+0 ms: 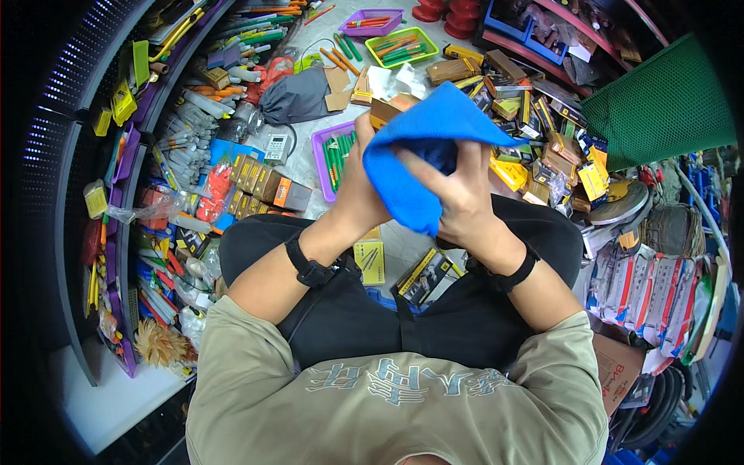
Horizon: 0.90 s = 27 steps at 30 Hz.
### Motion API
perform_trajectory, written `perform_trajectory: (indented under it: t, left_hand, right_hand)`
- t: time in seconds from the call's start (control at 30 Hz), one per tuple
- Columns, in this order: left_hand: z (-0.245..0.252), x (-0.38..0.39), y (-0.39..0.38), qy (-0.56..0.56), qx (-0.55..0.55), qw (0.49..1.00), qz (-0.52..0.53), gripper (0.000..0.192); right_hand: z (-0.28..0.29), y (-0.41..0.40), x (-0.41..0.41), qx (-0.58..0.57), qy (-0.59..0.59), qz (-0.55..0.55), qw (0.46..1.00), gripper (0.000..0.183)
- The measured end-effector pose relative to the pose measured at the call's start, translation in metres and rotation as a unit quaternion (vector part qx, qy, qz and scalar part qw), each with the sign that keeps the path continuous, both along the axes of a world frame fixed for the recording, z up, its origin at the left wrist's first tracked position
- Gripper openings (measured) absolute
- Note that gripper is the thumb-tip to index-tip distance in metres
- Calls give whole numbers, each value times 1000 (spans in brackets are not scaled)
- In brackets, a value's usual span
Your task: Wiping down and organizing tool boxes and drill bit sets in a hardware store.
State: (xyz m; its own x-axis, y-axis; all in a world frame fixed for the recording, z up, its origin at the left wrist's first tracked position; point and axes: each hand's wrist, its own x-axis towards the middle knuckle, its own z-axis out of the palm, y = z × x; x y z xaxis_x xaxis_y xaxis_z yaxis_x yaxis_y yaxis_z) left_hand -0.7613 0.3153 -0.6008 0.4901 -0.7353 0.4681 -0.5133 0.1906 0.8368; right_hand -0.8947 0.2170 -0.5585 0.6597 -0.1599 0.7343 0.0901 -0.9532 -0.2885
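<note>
A blue cloth (401,192) is bunched and folded between my hands, above my lap. My left hand (360,174) grips its left side, with fingers partly hidden by the cloth. My right hand (459,192) holds the right side, its thumb and fingers pressed into a fold. A brown cardboard box (386,110) shows just behind the cloth near my left fingertips; whether I hold it too is unclear. Below, between my legs, lie a yellow box (369,261) and a black and yellow package (424,276). A purple basket (317,154) of green markers stands beyond my left hand.
Small brown boxes (256,180) are stacked at left, near bundled pens (180,145) and a shelf rack (131,174). Many small packages (540,116) pile up at right, beside a green mesh roll (662,102). A lime basket (433,43) of markers stands ahead.
</note>
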Motion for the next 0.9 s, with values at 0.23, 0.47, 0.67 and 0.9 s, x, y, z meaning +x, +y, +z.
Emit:
perform_trajectory:
  t: [0.23,0.47,0.67,0.9]
  left_hand:
    - [35,18,4,5,120,981,151,88]
    - [25,7,8,-79,144,973,165,102]
    - [15,-8,8,-139,60,980,129,91]
    - [22,7,13,-224,-34,974,-3,107]
  right_hand:
    - [14,-55,-33,-57,26,113,992,25]
    - [-12,-40,-10,73,-46,93,992,47]
    - [-14,-14,-3,539,-23,157,827,42]
    - [-2,-39,3,775,-162,64,607,58]
